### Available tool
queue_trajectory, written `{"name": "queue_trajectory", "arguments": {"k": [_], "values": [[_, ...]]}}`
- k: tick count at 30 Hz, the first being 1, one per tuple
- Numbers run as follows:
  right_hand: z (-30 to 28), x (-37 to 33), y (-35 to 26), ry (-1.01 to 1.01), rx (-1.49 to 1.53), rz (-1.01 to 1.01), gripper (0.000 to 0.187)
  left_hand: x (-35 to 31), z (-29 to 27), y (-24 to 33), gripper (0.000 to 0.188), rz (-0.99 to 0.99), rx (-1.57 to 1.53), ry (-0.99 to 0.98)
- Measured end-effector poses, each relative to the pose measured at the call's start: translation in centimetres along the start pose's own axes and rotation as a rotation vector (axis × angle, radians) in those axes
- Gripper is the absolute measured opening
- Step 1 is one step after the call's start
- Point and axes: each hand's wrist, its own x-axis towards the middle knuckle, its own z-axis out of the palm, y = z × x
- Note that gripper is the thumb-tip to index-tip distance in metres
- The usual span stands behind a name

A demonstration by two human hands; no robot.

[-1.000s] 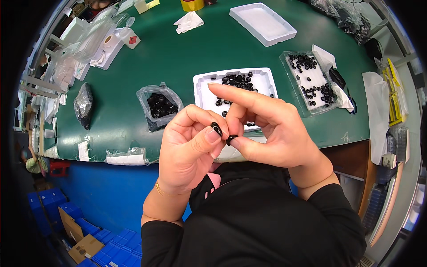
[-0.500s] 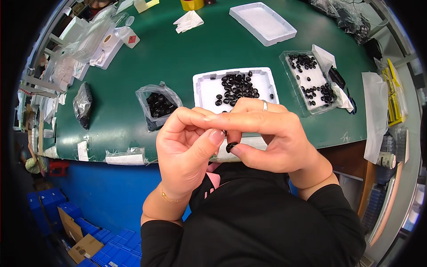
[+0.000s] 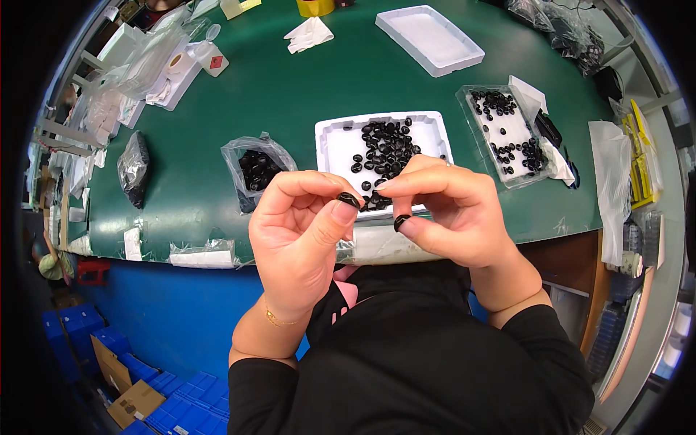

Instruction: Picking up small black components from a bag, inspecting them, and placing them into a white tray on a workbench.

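Note:
Thumb and forefinger of my left hand (image 3: 293, 228) pinch a small glossy black oval piece (image 3: 349, 199). My right hand (image 3: 460, 214) grips another black piece (image 3: 401, 222) between the thumb and a bent finger, while its forefinger points toward the left hand. A gap separates the two hands. Just beyond them sits a white foam tray (image 3: 330, 141) with many loose black pieces (image 3: 388, 145), its near side partly covered by my hands. To its left, a clear plastic bag (image 3: 261, 168) stands open, full of similar pieces.
A clear tray (image 3: 500, 130) of black pieces stands right of the foam tray. Further back are an empty white tray (image 3: 429, 40), a white glove (image 3: 309, 34) and a white bottle (image 3: 210, 58). A filled bag (image 3: 134, 170) lies left on the green table (image 3: 275, 87).
My hands have drawn apart; earlier the forefingers met. The black piece in my left fingers now shows more fully, and the right hand has shifted slightly right with its piece.

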Motion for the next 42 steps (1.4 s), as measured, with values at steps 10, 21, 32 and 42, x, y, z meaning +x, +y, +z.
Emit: {"name": "queue_trajectory", "arguments": {"k": [10, 21, 32, 42], "values": [[0.8, 0.5, 0.8, 0.143, 0.475, 0.104, 0.015, -0.1, -0.2, -0.6, 0.021, 0.193, 0.247, -0.051], [1.2, 0.6, 0.9, 0.170, 0.534, 0.115, 0.019, -0.1, 0.3, -0.8, 0.031, 0.568, 0.750, -0.042], [1.3, 0.6, 0.7, 0.177, 0.551, 0.118, 0.019, -0.2, -0.3, -1.0, 0.027, 0.496, 0.601, -0.064], [1.5, 0.7, 0.9, 0.150, 0.633, 0.108, 0.016, -0.4, -0.3, -0.7, 0.012, 0.170, 0.222, -0.077]]}}
